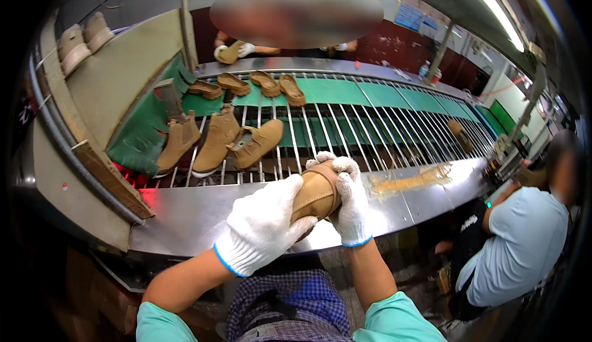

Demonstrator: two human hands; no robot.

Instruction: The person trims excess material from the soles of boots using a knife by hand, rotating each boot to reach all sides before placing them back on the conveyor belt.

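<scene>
Left hand [262, 225] wraps the near end of the tan boot [316, 193], right hand [349, 201] clamps its far side, both gripping it above the steel worktop [185, 215]. I judge it mid-inspection; next needs a careful turn.

Ahead I log bare steel counter [203, 209] beneath my hands. Beyond, left: three tan boots [216, 138] block the roller rack [345, 126]; four soles [253, 84] behind. Right rollers open; a seated co-worker [524, 237] crowds the right.
</scene>
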